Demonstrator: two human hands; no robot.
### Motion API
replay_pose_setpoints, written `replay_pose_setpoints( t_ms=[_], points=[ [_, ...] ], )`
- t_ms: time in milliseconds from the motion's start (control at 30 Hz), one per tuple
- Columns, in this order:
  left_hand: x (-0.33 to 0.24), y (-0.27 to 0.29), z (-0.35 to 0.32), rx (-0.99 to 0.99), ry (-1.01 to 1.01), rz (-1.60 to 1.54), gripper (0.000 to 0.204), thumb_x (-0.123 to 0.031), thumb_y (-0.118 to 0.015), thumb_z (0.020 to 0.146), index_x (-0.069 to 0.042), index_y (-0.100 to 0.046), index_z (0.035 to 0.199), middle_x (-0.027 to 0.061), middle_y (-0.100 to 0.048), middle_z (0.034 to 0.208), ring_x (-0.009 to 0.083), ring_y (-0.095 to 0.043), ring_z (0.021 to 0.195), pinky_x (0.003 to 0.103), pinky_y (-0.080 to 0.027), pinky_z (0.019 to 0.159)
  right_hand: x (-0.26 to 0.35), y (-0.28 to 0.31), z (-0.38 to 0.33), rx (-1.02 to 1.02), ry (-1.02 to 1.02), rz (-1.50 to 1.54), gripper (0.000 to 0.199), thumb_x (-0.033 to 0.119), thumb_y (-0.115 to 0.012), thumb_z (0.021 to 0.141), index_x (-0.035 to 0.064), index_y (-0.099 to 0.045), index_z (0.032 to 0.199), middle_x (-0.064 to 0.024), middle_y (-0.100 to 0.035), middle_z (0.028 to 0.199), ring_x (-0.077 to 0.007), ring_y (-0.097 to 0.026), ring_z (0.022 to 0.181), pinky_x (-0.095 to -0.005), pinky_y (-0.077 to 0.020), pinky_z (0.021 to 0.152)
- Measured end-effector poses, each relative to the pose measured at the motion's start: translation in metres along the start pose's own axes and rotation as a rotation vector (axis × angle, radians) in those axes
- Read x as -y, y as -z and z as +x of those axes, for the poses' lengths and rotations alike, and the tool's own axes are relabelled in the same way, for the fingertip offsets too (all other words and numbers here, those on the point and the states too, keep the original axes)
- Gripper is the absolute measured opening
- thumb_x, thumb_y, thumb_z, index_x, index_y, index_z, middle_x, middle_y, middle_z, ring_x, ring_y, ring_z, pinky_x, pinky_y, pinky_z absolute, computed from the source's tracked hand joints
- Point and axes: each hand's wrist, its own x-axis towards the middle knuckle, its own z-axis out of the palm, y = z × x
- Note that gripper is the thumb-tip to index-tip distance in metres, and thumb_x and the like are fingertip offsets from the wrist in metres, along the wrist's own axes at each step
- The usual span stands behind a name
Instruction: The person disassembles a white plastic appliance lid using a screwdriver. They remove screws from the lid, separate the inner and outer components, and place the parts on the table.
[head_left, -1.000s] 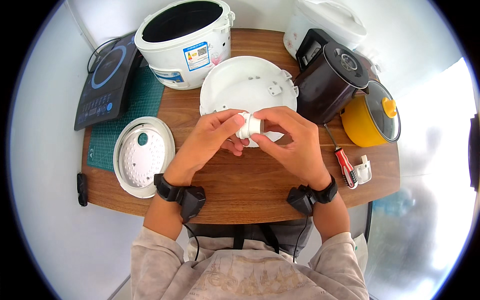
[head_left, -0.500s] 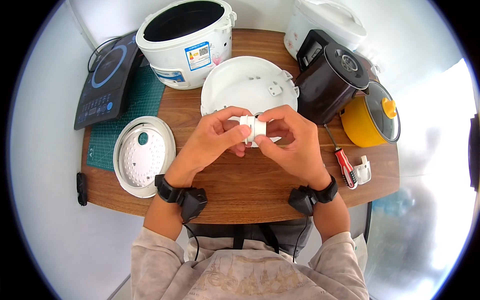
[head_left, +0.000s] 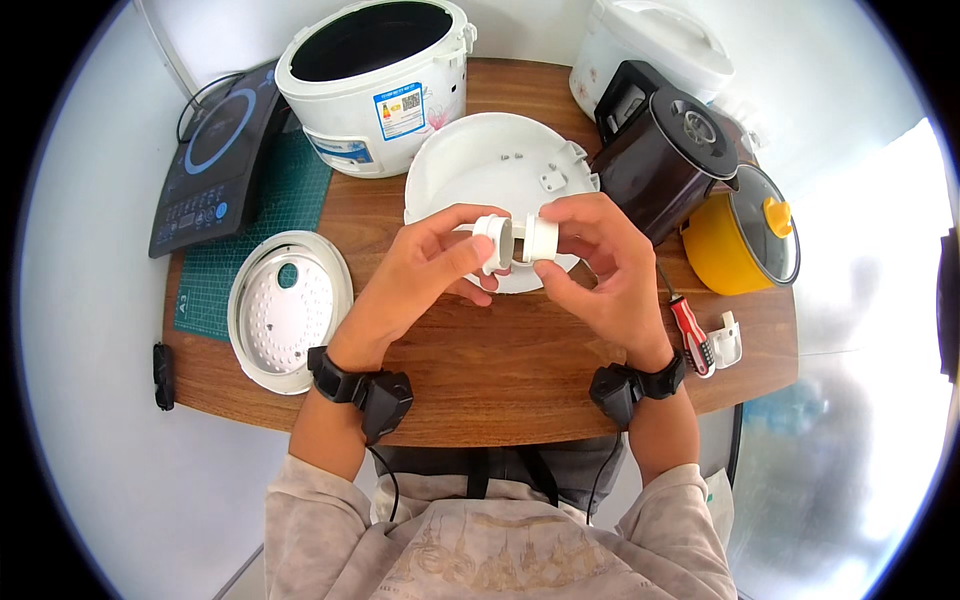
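Between my left hand's point(head_left: 432, 262) thumb and fingers is a round white plastic cup point(head_left: 493, 244), its open side facing right. My right hand point(head_left: 608, 252) pinches a short white cylindrical plastic cap point(head_left: 541, 239). The two pieces look like halves of a steam vent; a narrow gap parts them, though I cannot tell whether they still touch inside. Both hands hover over the near part of a round white lid shell point(head_left: 455, 160), lying with its hollow side up. Small screws point(head_left: 512, 156) and a small white bracket point(head_left: 553, 180) lie inside it.
A white rice cooker body point(head_left: 350, 125) stands behind, with an induction cooker point(head_left: 215, 150) and green cutting mat point(head_left: 290, 190) leftward. A perforated metal inner lid point(head_left: 270, 345) lies near left. At right are a dark kettle point(head_left: 650, 150), yellow pot point(head_left: 725, 245), screwdriver point(head_left: 690, 330) and white plastic part point(head_left: 727, 345).
The white vent pieces were joined in my fingers and are now pulled apart. My right hand has moved rightward with the cap; my left hand has stayed nearly in place.
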Motion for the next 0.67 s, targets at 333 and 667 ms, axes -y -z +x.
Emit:
replay_pose_setpoints(
  t_ms=[333, 667],
  points=[
    [0.012, 0.0, 0.012, 0.035, 0.059, -0.089, 0.051, -0.041, -0.06, 0.105, 0.002, -0.061, 0.133, 0.0099, -0.071, 0.104, 0.0136, -0.07, 0.085, 0.027, -0.061, 0.071, -0.007, 0.007, 0.0, 0.061, 0.123, -0.235, 0.035, -0.004, -0.075, 0.079, 0.007, -0.073, 0.112, -0.0082, -0.068, 0.113, -0.0206, -0.071, 0.09, -0.031, -0.0607, 0.081],
    [0.021, -0.011, 0.018, 0.057, 0.057, -0.055, 0.052, -0.041, -0.062, 0.104, 0.0, -0.061, 0.135, 0.0107, -0.072, 0.105, 0.014, -0.071, 0.086, 0.027, -0.061, 0.071, -0.01, 0.016, -0.006, 0.049, 0.092, -0.237, 0.037, -0.001, -0.078, 0.079, 0.0073, -0.074, 0.115, -0.0096, -0.069, 0.114, -0.0213, -0.073, 0.092, -0.0302, -0.0618, 0.081]
  ],
)
